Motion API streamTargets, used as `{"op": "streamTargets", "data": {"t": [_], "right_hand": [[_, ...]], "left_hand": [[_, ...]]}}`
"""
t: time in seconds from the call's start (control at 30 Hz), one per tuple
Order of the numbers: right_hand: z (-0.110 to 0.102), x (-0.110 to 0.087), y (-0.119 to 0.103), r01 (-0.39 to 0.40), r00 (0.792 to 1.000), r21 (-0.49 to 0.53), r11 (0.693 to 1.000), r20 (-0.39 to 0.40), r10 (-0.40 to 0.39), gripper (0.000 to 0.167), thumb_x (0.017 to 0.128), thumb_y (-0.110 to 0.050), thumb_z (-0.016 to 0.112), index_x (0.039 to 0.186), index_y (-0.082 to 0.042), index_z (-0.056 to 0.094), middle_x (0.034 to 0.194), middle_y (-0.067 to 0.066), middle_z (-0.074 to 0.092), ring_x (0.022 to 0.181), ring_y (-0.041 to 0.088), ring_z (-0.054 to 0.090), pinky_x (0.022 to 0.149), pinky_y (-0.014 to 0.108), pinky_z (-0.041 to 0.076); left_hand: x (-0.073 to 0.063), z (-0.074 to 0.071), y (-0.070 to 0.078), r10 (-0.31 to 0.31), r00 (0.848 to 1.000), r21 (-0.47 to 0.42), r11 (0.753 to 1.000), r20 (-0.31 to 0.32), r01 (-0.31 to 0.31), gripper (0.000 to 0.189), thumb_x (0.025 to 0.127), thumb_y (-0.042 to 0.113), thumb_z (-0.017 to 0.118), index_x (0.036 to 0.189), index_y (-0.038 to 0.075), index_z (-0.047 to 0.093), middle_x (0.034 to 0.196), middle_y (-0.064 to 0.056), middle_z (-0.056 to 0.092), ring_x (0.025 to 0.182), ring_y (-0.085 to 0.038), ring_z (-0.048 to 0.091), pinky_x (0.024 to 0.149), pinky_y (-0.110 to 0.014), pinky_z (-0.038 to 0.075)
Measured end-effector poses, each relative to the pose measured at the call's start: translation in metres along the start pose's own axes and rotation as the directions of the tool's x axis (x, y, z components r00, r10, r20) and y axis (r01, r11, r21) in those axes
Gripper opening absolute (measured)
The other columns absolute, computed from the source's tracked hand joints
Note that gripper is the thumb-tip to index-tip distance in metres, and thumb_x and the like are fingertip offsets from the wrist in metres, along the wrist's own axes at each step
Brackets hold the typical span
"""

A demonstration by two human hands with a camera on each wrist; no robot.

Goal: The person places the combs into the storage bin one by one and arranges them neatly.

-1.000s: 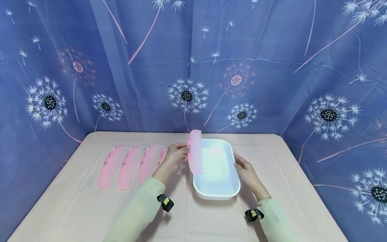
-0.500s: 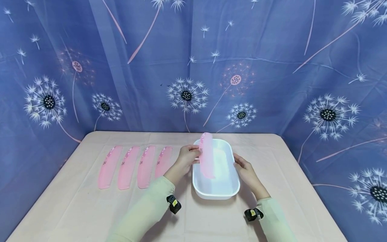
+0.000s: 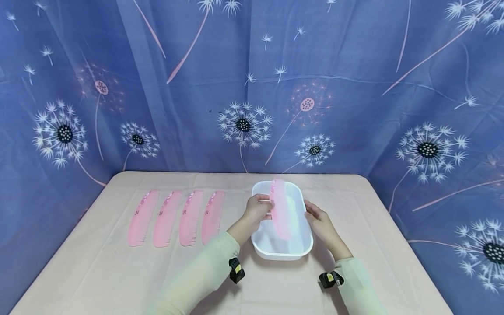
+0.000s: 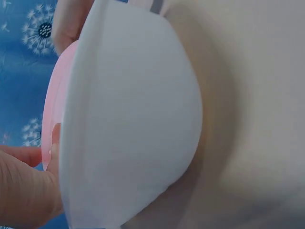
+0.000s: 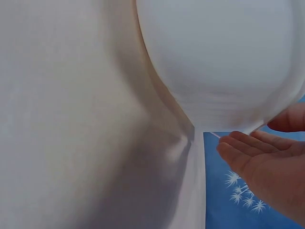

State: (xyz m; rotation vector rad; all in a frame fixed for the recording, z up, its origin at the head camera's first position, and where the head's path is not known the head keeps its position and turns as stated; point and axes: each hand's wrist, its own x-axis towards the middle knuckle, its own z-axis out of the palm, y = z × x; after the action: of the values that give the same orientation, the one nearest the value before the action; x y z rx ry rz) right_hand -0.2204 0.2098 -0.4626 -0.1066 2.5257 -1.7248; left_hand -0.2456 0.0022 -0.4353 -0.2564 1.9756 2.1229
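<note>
My left hand [image 3: 257, 211] pinches a pink comb [image 3: 279, 210] by its back edge, thumb on one face, and the comb stands roughly upright over the white plastic tub [image 3: 281, 256]. In the left wrist view, the tub's wall [image 4: 138, 100] hides the lower part of the comb [image 4: 57, 90]. My right hand [image 3: 320, 223] rests against the tub's right side; in the right wrist view its fingers [image 5: 248, 148] lie nearly straight along the outer wall, with the thumb near the rim.
Several pink combs [image 3: 141, 218] lie in a spaced row on the left of the pale cloth-covered table [image 3: 98, 271], all slanted the same way. A blue dandelion-print curtain [image 3: 197, 109] hangs behind the table and round its sides.
My left hand has carried the comb rightward and slightly toward me, from the tub's left rim to over its middle. The right hand and tub have stayed put.
</note>
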Motion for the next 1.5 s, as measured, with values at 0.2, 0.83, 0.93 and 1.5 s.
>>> {"op": "streamTargets", "data": {"t": [0.2, 0.83, 0.93, 1.5], "right_hand": [[0.000, -0.001, 0.000, 0.004, 1.000, 0.001, 1.000, 0.002, -0.004, 0.048, 0.101, -0.005, 0.039, 0.147, 0.006, 0.028, 0.148, 0.026, 0.034, 0.136, 0.039, 0.033, 0.111, 0.046, 0.031], [0.000, -0.006, -0.010, -0.013, 1.000, 0.046, 0.999, 0.024, 0.012, 0.048, 0.102, -0.005, 0.038, 0.147, 0.008, 0.025, 0.148, 0.029, 0.031, 0.137, 0.040, 0.031, 0.112, 0.046, 0.029], [-0.001, -0.006, -0.011, -0.025, 0.999, 0.052, 0.998, 0.029, 0.023, 0.048, 0.102, -0.005, 0.037, 0.147, 0.009, 0.025, 0.148, 0.029, 0.031, 0.137, 0.040, 0.031, 0.112, 0.046, 0.029], [-0.001, 0.000, 0.002, 0.022, 1.000, 0.031, 0.999, 0.005, -0.022, 0.047, 0.102, -0.005, 0.038, 0.146, 0.007, 0.028, 0.147, 0.027, 0.034, 0.136, 0.038, 0.034, 0.111, 0.043, 0.030]], "left_hand": [[-0.001, 0.010, -0.008, -0.004, 1.000, -0.006, 1.000, 0.010, 0.004, 0.031, 0.085, -0.005, 0.061, 0.115, -0.005, 0.054, 0.093, -0.014, 0.062, 0.069, -0.018, 0.061, 0.066, -0.031, 0.059], [0.000, 0.032, -0.025, -0.062, 0.998, -0.004, 0.998, 0.013, 0.062, 0.034, 0.083, -0.011, 0.059, 0.116, -0.006, 0.051, 0.087, -0.015, 0.059, 0.075, -0.024, 0.064, 0.065, -0.033, 0.060], [-0.001, 0.035, -0.026, -0.069, 0.998, 0.003, 0.998, -0.008, 0.069, 0.033, 0.082, -0.012, 0.058, 0.114, -0.007, 0.051, 0.086, -0.015, 0.059, 0.074, -0.025, 0.065, 0.063, -0.032, 0.060], [0.001, 0.038, -0.030, -0.119, 0.990, 0.093, 0.988, -0.069, 0.125, 0.030, 0.081, -0.014, 0.058, 0.110, -0.006, 0.054, 0.076, -0.013, 0.059, 0.057, -0.019, 0.058, 0.058, -0.030, 0.059]]}}
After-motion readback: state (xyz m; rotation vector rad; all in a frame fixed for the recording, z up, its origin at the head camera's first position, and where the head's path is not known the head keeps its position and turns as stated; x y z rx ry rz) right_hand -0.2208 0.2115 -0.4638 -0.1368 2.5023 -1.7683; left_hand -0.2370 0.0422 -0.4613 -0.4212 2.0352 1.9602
